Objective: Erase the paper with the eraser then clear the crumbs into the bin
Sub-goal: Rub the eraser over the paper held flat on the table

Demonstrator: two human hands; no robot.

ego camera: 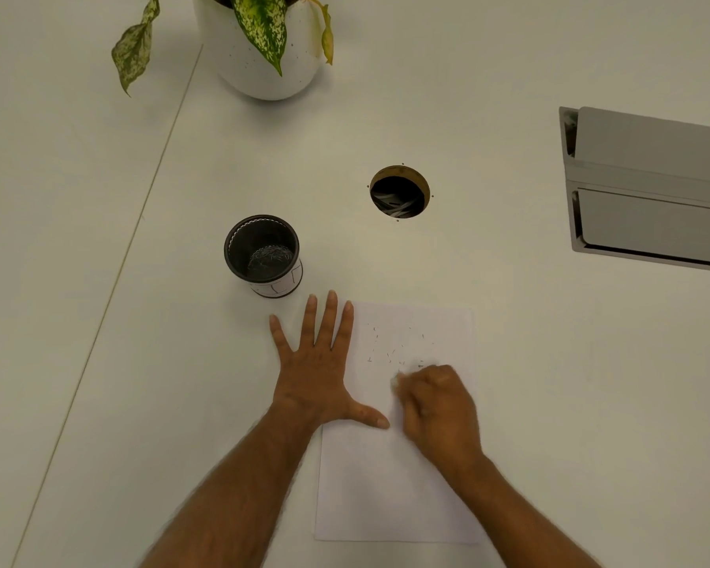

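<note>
A white sheet of paper (386,485) lies on the white table in front of me. My left hand (318,371) rests flat on the paper's left edge, fingers spread and straight. My right hand (437,403) is curled over the middle of the sheet and grips a small white eraser (395,381), of which only a tip shows at the fingertips. Several dark eraser crumbs (390,352) are scattered on the paper above my right hand. A small black mesh bin (263,256) stands upright just beyond my left hand's fingertips.
A round cable hole (399,192) opens in the table behind the paper. A white pot with a spotted-leaf plant (263,55) stands at the back. A grey metal flap box (648,186) sits at the right. A table seam runs down the left.
</note>
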